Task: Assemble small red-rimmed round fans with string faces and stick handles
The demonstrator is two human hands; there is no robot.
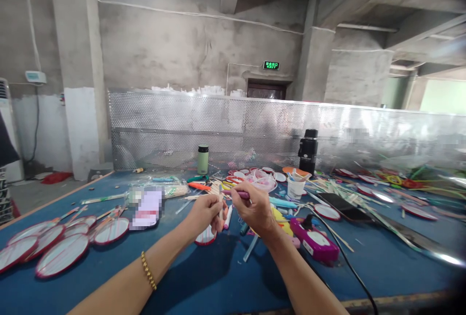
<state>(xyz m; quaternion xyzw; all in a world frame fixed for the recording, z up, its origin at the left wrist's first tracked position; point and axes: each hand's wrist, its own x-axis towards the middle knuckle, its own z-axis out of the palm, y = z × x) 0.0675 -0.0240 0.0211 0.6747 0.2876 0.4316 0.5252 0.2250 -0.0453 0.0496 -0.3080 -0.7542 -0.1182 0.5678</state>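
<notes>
My left hand (205, 213) is raised over the blue table (204, 276) and pinches a thin pale wooden stick (220, 203), whose lower end carries a small round red-rimmed fan (206, 237). My right hand (255, 208) is close beside it, fingers curled around a purple pen-like tool (238, 193) that points left toward the stick. A gold bead bracelet (148, 270) sits on my left wrist.
Several finished red-rimmed round fans (61, 254) lie at the left. A purple glue gun (315, 241) with a black cord (349, 266), a white cup (295, 188), a green flask (203, 159), a black bottle (307, 150) and scattered sticks surround the hands. A perforated metal screen (255, 130) backs the table.
</notes>
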